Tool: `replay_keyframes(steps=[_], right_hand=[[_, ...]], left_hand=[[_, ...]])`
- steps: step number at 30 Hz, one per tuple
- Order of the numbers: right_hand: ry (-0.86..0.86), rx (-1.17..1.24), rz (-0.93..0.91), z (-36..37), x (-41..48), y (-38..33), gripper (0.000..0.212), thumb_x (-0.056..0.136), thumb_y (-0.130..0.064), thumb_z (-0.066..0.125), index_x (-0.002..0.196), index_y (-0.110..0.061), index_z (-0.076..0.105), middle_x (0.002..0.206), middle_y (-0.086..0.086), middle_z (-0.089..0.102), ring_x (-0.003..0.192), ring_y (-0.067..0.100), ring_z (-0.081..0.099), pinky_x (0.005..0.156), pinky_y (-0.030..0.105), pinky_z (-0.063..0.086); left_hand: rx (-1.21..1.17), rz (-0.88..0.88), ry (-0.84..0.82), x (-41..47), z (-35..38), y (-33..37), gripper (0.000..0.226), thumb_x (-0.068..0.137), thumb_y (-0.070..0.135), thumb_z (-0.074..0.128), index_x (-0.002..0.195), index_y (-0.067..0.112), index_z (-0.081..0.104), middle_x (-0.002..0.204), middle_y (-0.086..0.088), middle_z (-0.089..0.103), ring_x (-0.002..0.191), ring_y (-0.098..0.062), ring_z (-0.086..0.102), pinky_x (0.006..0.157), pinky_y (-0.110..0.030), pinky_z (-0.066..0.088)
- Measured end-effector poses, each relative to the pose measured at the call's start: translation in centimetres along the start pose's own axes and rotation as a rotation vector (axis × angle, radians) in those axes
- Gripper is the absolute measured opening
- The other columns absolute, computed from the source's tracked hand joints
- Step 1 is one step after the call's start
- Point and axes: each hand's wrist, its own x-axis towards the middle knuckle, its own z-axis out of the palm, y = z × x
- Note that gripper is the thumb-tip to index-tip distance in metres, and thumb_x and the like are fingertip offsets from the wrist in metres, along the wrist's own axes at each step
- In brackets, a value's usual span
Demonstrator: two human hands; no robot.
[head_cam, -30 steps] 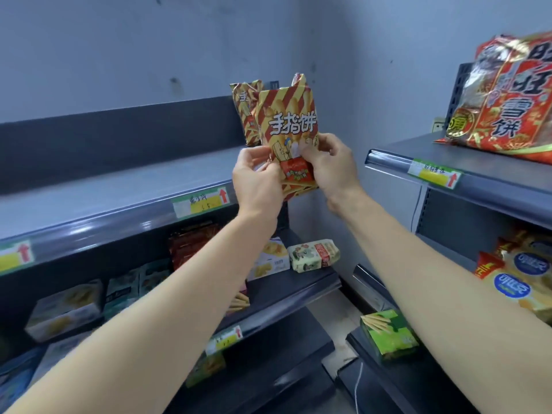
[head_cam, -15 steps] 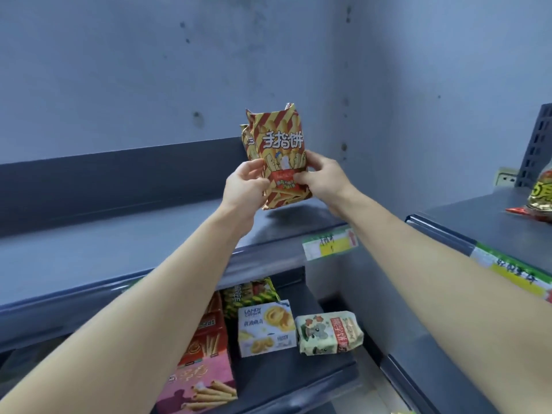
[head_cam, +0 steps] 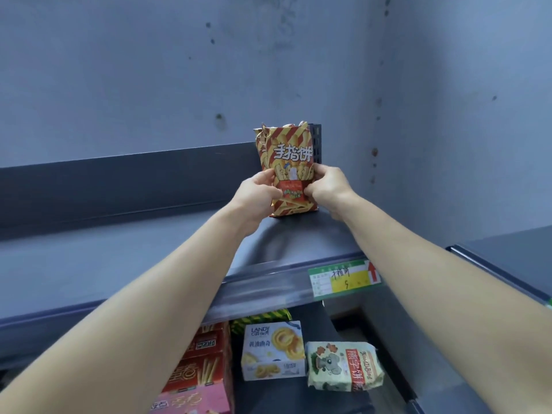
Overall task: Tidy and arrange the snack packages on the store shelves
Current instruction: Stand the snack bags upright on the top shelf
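Observation:
A red-and-gold striped snack bag [head_cam: 291,150] stands upright at the right end of the grey top shelf [head_cam: 125,252], its bottom edge on the shelf surface. More bags of the same kind stand just behind it. My left hand [head_cam: 257,195] grips the bag's lower left edge and my right hand [head_cam: 327,189] grips its lower right edge, thumbs on the front.
A dark shelf upright [head_cam: 316,141] rises behind the bags by the wall corner. A price label [head_cam: 345,279] sits on the shelf's front rail. The shelf below holds a white cookie box [head_cam: 273,349], a green-and-red biscuit pack [head_cam: 345,366] and red stick-snack boxes [head_cam: 197,366]. Another shelf unit's edge [head_cam: 504,264] shows at right.
Both hands have carried the striped bags away from me and down until they stand on the top shelf. The view has shifted toward the shelf's right end.

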Motion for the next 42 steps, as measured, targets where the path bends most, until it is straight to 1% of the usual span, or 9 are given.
replay_keyframes(steps=[5, 9, 14, 20, 26, 29, 34, 38, 42], right_hand=[[0.003, -0.057, -0.013, -0.4, -0.9, -0.2, 0.043, 0.088, 0.003, 0.051, 0.129, -0.010, 0.051, 0.122, 0.010, 0.060, 0.112, 0.028, 0.058, 0.092, 0.043, 0.053], [0.107, -0.115, -0.074, -0.9, -2.9, -1.1, 0.035, 0.090, 0.000, 0.049, 0.123, -0.007, 0.055, 0.119, 0.009, 0.061, 0.109, 0.025, 0.058, 0.088, 0.037, 0.054], [0.199, -0.130, -0.175, -0.3, -7.2, -2.5, 0.038, 0.087, -0.003, 0.055, 0.125, -0.005, 0.057, 0.113, 0.008, 0.063, 0.105, 0.018, 0.058, 0.096, 0.032, 0.049], [0.184, -0.046, -0.248, 1.1, -16.0, -3.6, 0.018, 0.088, -0.005, 0.057, 0.102, -0.013, 0.065, 0.092, 0.002, 0.067, 0.086, 0.011, 0.063, 0.080, 0.019, 0.051], [0.091, -0.132, -0.122, 3.7, -23.2, 0.8, 0.024, 0.084, -0.005, 0.056, 0.075, -0.026, 0.064, 0.084, -0.001, 0.070, 0.086, 0.016, 0.066, 0.080, 0.029, 0.053], [0.067, -0.186, 0.009, 5.4, -24.5, 4.4, 0.020, 0.084, -0.006, 0.057, 0.090, -0.019, 0.070, 0.092, 0.001, 0.070, 0.089, 0.016, 0.064, 0.084, 0.030, 0.051], [0.027, -0.224, 0.166, 6.9, -24.3, 8.9, 0.027, 0.089, -0.010, 0.056, 0.114, -0.010, 0.066, 0.114, 0.007, 0.066, 0.104, 0.019, 0.060, 0.085, 0.026, 0.046], [-0.016, -0.225, 0.249, 7.3, -22.4, 11.9, 0.029, 0.092, -0.011, 0.056, 0.119, -0.009, 0.063, 0.121, 0.009, 0.063, 0.104, 0.018, 0.058, 0.082, 0.024, 0.044], [-0.101, -0.289, 0.216, 7.5, -19.0, 15.1, 0.033, 0.093, -0.009, 0.053, 0.124, -0.001, 0.059, 0.129, 0.012, 0.059, 0.119, 0.023, 0.055, 0.088, 0.023, 0.042]], left_hand=[[0.025, 0.012, 0.013, 0.2, -0.3, -0.3, 0.061, 0.086, -0.010, 0.047, 0.142, 0.011, 0.039, 0.134, -0.008, 0.055, 0.106, -0.021, 0.059, 0.082, -0.031, 0.051], [0.117, 0.073, 0.107, -1.1, -0.7, -0.1, 0.057, 0.079, -0.006, 0.049, 0.135, 0.008, 0.048, 0.131, -0.014, 0.056, 0.116, -0.027, 0.057, 0.096, -0.038, 0.050], [0.124, 0.215, 0.096, -5.9, -0.3, 1.3, 0.042, 0.086, -0.009, 0.045, 0.123, 0.006, 0.056, 0.111, -0.008, 0.061, 0.099, -0.019, 0.060, 0.082, -0.028, 0.051], [0.081, 0.295, -0.045, -15.1, -1.5, 1.1, 0.032, 0.085, -0.012, 0.046, 0.099, 0.010, 0.064, 0.088, -0.001, 0.067, 0.087, -0.017, 0.063, 0.083, -0.031, 0.052], [0.120, 0.140, -0.164, -21.6, -4.0, -4.3, 0.029, 0.087, -0.009, 0.047, 0.104, 0.005, 0.065, 0.103, -0.010, 0.069, 0.093, -0.015, 0.069, 0.085, -0.030, 0.055], [0.091, -0.045, -0.151, -22.1, -4.9, -8.0, 0.031, 0.089, -0.010, 0.044, 0.110, 0.005, 0.062, 0.105, -0.008, 0.064, 0.084, -0.010, 0.065, 0.080, -0.023, 0.054], [-0.043, -0.315, -0.094, -21.2, -5.4, -13.3, 0.042, 0.089, -0.007, 0.051, 0.130, 0.001, 0.050, 0.116, -0.015, 0.058, 0.106, -0.028, 0.059, 0.097, -0.037, 0.048], [-0.152, -0.409, 0.000, -19.6, -4.4, -16.3, 0.044, 0.091, -0.006, 0.048, 0.134, -0.001, 0.044, 0.115, -0.017, 0.054, 0.107, -0.029, 0.055, 0.089, -0.035, 0.048], [-0.230, -0.432, 0.073, -16.1, -3.1, -19.8, 0.046, 0.093, -0.004, 0.046, 0.138, 0.001, 0.039, 0.093, -0.008, 0.057, 0.090, -0.023, 0.056, 0.082, -0.032, 0.046]])
